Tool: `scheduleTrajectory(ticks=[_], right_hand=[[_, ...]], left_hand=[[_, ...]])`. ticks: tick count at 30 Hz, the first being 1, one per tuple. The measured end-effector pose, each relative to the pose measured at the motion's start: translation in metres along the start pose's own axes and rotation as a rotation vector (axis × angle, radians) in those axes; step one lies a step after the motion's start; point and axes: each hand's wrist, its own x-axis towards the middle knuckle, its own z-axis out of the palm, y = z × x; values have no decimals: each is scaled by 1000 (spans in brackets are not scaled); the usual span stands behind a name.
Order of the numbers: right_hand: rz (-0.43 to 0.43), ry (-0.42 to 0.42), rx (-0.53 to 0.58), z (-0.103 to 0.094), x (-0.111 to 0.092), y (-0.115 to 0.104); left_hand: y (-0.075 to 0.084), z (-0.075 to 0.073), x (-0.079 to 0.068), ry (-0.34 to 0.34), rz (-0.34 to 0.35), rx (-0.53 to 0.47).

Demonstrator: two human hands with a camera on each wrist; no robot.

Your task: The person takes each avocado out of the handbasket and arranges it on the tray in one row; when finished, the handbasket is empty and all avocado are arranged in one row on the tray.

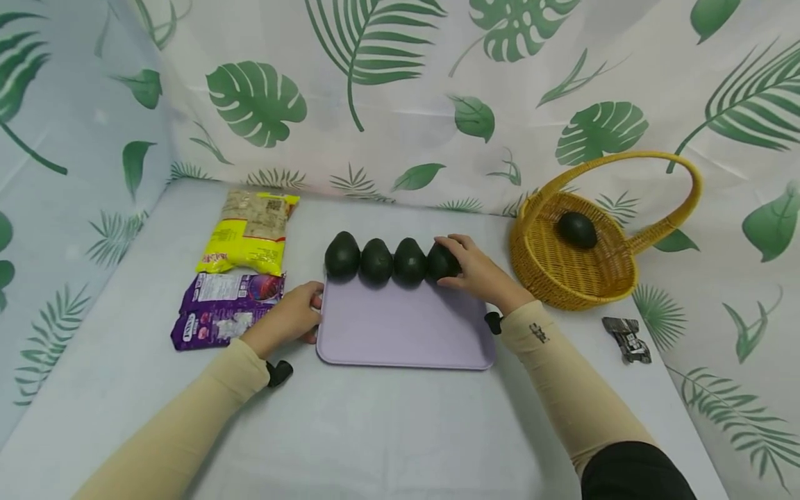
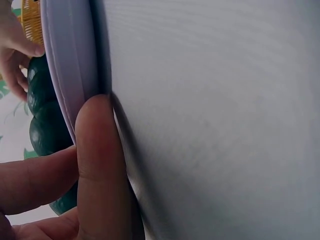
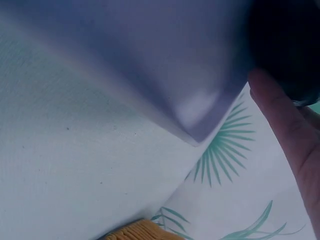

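Observation:
A lilac tray (image 1: 400, 330) lies on the white-covered table, with a row of dark avocados along its far edge. My right hand (image 1: 480, 276) holds the rightmost avocado (image 1: 441, 264), thumb on the near side and fingers over the far side. To its left stand three more avocados (image 1: 376, 262), close side by side. At the tray's left edge, my left hand (image 1: 292, 312) pinches the rim; the left wrist view has the thumb (image 2: 100, 150) against the rim (image 2: 67, 65). The held avocado (image 3: 285, 47) appears dark and partly cut off in the right wrist view.
A yellow wicker basket (image 1: 571, 298) with a tall handle stands at the right, one avocado (image 1: 576, 230) inside. Left of the tray lie a yellow packet (image 1: 244, 243) and a purple packet (image 1: 215, 326). A small dark wrapper (image 1: 628, 340) lies at far right.

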Motion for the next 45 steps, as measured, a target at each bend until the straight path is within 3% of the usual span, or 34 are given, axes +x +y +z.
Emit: scheduleTrajectory(ticks=[15,21,26,38,45], right_hand=[[15,7,57,-4,0,5],[-31,61,109,-24,-6,10],[-45,125,76,-50,-13,17],[164,163,-45,-113,-32,68],[338,83,-97,-149,-30,109]], left_hand=[[-1,-3,2,3,-6,-11],[-4,-4,4,11,-25,-13],[-6,-7,3,22,-40,-19],[-8,-8,3,28,-52,-9],[-9,-5,5,19,-29,-20]])
